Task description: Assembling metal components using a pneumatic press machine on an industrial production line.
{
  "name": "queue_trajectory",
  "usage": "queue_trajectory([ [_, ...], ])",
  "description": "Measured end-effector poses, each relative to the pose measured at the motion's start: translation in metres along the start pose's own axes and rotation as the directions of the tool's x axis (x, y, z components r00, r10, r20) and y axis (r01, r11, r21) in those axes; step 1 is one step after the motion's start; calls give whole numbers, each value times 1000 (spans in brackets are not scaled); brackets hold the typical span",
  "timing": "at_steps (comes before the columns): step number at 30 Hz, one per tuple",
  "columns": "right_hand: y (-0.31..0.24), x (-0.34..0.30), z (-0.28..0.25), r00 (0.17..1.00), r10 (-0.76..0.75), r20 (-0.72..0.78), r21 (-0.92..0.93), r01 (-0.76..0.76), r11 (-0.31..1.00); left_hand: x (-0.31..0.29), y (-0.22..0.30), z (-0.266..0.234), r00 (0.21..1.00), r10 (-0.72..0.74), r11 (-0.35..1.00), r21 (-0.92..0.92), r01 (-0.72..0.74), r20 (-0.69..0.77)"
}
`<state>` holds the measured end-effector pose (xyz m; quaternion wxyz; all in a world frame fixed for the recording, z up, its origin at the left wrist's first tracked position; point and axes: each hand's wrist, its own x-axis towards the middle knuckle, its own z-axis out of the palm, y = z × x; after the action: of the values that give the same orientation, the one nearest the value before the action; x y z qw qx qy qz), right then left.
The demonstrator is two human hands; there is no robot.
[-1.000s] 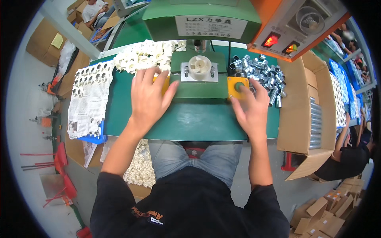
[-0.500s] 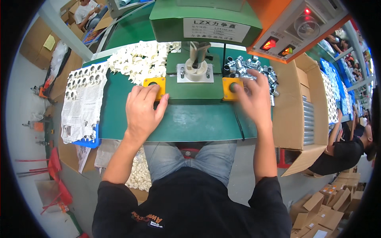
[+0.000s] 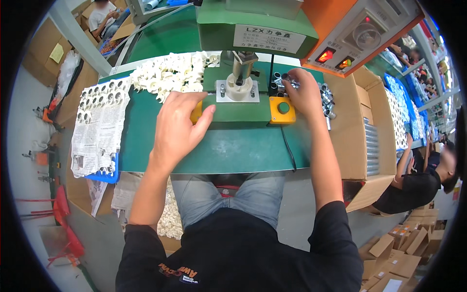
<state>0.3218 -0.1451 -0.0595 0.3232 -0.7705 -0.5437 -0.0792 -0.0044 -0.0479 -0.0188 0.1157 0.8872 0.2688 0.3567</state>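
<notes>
My left hand point(image 3: 180, 124), thumb and fingers apart, partly covers the left yellow button box point(image 3: 196, 113). Its fingertips are near the front edge of a pile of white plastic parts point(image 3: 168, 73). At the pile of shiny metal sleeves point(image 3: 327, 97), my right hand point(image 3: 306, 95) reaches in with bent fingers and thumb apart; no sleeve clearly shows in its grip. Between the hands stands a green press point(image 3: 236, 114). A white round part point(image 3: 239, 90) sits on its metal plate under the steel ram point(image 3: 243, 63). The right yellow button box point(image 3: 282, 111) is uncovered.
Newspaper point(image 3: 99, 126) with rows of parts lies over a blue tray point(image 3: 108, 174) at left. An orange control box point(image 3: 360, 36) overhangs the right side. Beside it stands a cardboard box point(image 3: 357, 146) with stacked metal pieces. A black cable point(image 3: 290, 151) crosses the table's front edge.
My right hand has left the right button box and moved up to the metal sleeves. My left hand has shifted slightly forward, its fingers now past the left button. The view has shifted a little.
</notes>
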Motion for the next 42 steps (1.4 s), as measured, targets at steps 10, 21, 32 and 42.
queue_trajectory([
  [10,-38,-22,-3,926,-178,-334,260,272,927,63,29,38,977,-210,914,-362,180,-45],
  [21,-107,9,26,934,-143,-328,448,287,847,39,-23,23,988,-148,987,-76,145,-34],
  [32,-99,12,38,894,-152,-422,264,281,923,-52,-134,-102,898,-399,829,345,439,-185],
  [42,-109,-63,15,912,-355,-206,178,392,903,-93,-258,-141,769,-599,550,584,597,-222],
])
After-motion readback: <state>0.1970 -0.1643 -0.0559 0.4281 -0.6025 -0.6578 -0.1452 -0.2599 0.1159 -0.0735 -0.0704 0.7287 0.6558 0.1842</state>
